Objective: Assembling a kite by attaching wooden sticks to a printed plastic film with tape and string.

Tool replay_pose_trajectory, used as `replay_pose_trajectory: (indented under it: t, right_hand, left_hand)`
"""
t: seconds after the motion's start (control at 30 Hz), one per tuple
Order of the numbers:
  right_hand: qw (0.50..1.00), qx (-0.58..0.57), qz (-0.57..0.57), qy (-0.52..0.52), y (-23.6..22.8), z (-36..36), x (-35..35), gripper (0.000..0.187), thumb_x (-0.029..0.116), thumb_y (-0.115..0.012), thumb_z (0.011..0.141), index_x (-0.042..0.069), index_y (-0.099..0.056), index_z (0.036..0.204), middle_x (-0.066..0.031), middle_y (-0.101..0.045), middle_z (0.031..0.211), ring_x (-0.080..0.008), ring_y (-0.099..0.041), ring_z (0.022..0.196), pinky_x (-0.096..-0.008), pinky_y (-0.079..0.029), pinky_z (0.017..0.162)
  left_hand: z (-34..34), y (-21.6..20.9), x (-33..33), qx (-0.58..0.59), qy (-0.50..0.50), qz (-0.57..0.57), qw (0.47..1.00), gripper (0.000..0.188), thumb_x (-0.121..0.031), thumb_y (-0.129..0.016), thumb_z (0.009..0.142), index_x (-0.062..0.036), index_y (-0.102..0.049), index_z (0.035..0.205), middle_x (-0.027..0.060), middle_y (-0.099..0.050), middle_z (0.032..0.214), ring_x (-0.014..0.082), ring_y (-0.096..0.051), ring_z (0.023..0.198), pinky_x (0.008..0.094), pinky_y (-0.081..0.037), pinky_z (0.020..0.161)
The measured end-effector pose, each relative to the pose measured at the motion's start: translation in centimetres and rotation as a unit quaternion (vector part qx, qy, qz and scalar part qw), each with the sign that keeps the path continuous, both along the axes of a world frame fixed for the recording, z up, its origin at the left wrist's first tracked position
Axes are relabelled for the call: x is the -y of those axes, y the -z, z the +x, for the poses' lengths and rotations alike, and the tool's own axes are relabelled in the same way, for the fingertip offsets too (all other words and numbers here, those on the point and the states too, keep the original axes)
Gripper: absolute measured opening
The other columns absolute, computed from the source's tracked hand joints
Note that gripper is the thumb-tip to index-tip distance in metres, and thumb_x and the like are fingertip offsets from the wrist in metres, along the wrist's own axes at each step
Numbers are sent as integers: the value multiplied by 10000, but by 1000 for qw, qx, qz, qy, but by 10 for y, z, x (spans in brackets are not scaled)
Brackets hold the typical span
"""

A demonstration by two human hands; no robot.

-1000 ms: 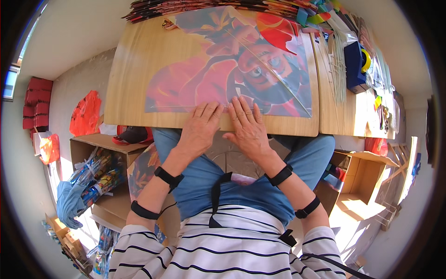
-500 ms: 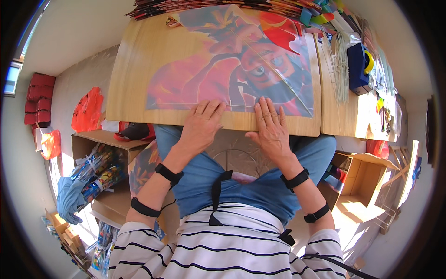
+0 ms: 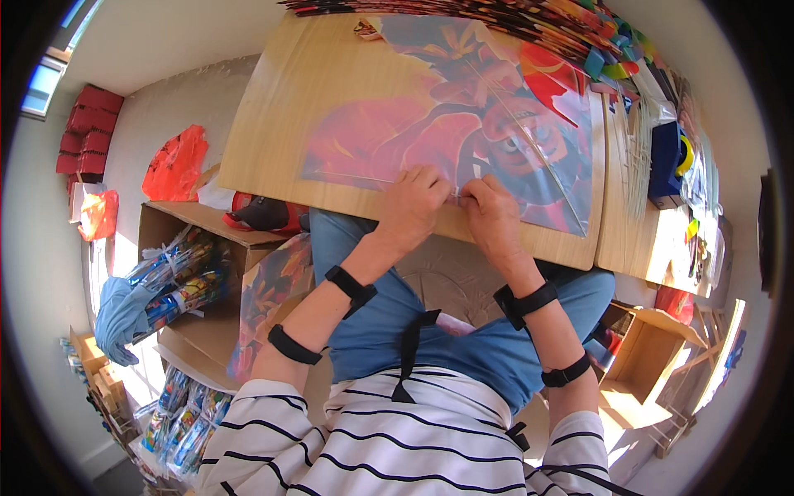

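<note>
A thin printed kite [image 3: 389, 136], red, orange and dark with a large painted face, lies spread on the wooden table. One slender rod [image 3: 542, 161] runs slantwise across its right part, and another lies along its near edge. My left hand [image 3: 412, 205] is closed, its bent fingers gathered on that near edge. Close beside it, my right hand [image 3: 495, 219] pinches the same edge between thumb and curled fingers. A small pale piece shows between the two hands, partly hidden by the fingertips.
Stacked printed kites [image 3: 463, 21] line the table's far edge. At the right stand a blue tape dispenser [image 3: 664, 165] with yellow tape and a bundle of thin rods [image 3: 637, 157]. Cardboard boxes [image 3: 194, 219] flank my legs, the left one holding wrapped bundles [image 3: 186, 273].
My hands have gone from lying flat on the kite's near edge to curled fingers pinching it, closer together. The whole view has shifted, so the table appears further right.
</note>
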State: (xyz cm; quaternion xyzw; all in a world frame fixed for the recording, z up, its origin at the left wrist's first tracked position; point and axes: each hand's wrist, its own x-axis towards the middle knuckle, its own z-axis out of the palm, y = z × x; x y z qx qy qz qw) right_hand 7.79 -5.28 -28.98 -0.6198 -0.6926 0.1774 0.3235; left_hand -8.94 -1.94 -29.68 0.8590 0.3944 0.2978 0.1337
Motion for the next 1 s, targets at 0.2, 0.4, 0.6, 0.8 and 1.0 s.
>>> replay_pose_trajectory:
  t: [0.2, 0.4, 0.6, 0.8, 1.0]
  right_hand:
    - [1000, -13, -18, -3, 4, 10, -4, 61, 12, -643, 769, 46, -621, 815, -129, -601, 813, -359, -613, 750, -437, -482, 646]
    - [998, -22, -54, -2, -3, 9, -6, 79, -18, -633, 759, 24, -618, 824, -142, -605, 814, -354, -599, 727, -424, -471, 641]
    - [997, -30, -70, 11, -5, 14, -6, 67, -25, -623, 763, 13, -612, 817, -143, -605, 816, -356, -599, 738, -421, -470, 650]
    - [997, -33, -65, 3, 1, 18, -11, 58, -9, -634, 767, 14, -626, 820, -145, -607, 811, -347, -602, 747, -415, -469, 657]
    - [994, -55, -70, 68, -12, 42, -7, 38, 20, -640, 767, 21, -615, 795, -139, -608, 797, -349, -614, 764, -434, -475, 658]
  left_hand:
    - [4, 4, -9, 23, 10, -64, 998, 91, -29, -626, 764, -64, -556, 810, 102, -533, 840, 316, -569, 851, 417, -457, 718]
    - [-54, 15, -30, 30, -1, -73, 997, 101, -9, -618, 759, -57, -554, 819, 109, -534, 849, 320, -566, 836, 407, -465, 734]
    - [-146, -6, -45, 2, -93, -75, 993, 45, -21, -575, 835, -7, -547, 868, 148, -531, 840, 332, -555, 814, 383, -447, 732]
    - [-181, -16, -43, -6, -193, -84, 978, 70, 16, -608, 794, 1, -570, 851, 151, -560, 802, 327, -576, 758, 392, -456, 689]
    - [-72, -32, -13, 78, -83, -130, 985, 84, -23, -646, 787, -7, -581, 837, 142, -560, 824, 340, -571, 802, 409, -456, 708]
